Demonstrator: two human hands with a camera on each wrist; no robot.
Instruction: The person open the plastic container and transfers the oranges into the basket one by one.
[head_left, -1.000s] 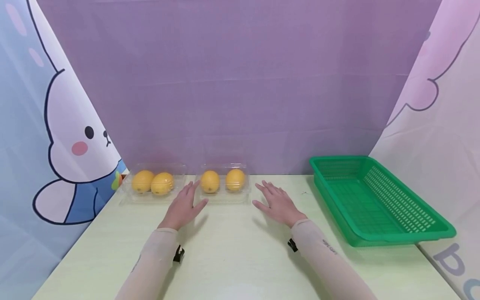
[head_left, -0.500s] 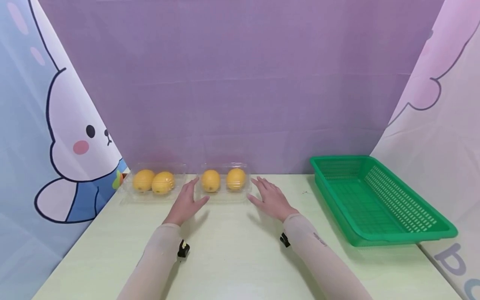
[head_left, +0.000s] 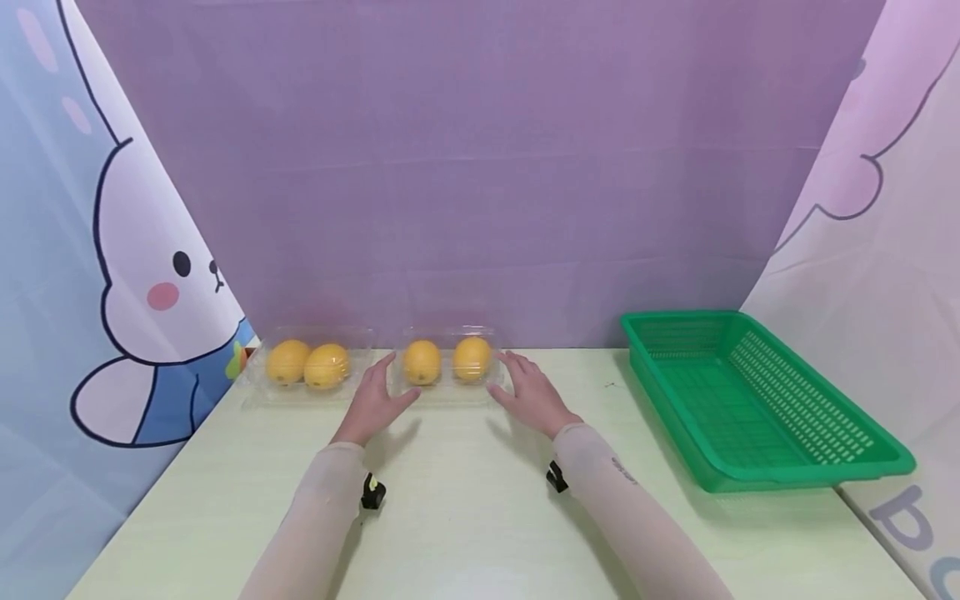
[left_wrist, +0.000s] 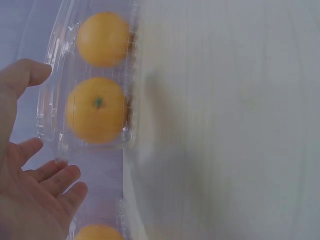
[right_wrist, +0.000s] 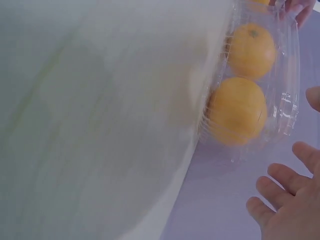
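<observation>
A clear plastic clamshell box (head_left: 448, 395) with two oranges (head_left: 422, 362) inside stands at the back middle of the table, between my two hands. My left hand (head_left: 373, 406) is beside the box's left end, fingers spread and thumb towards its front. In the left wrist view, the thumb (left_wrist: 36, 72) overlaps the box edge and the other fingers are loosely extended. On the opposite side, my right hand (head_left: 532, 398) has its fingertips right at the box's right end. The right wrist view shows those fingers (right_wrist: 285, 177) relaxed and apart from the box.
A second clear box (head_left: 300, 397) with two oranges (head_left: 326, 367) stands left of the first, near my left fingertips. The green plastic basket (head_left: 750, 400) sits on the table's right side. A purple cloth (head_left: 480, 183) hangs behind the table.
My right hand has moved left, up to the middle box's right end. The left hand has shifted slightly right. Boxes and basket have stayed in place.
</observation>
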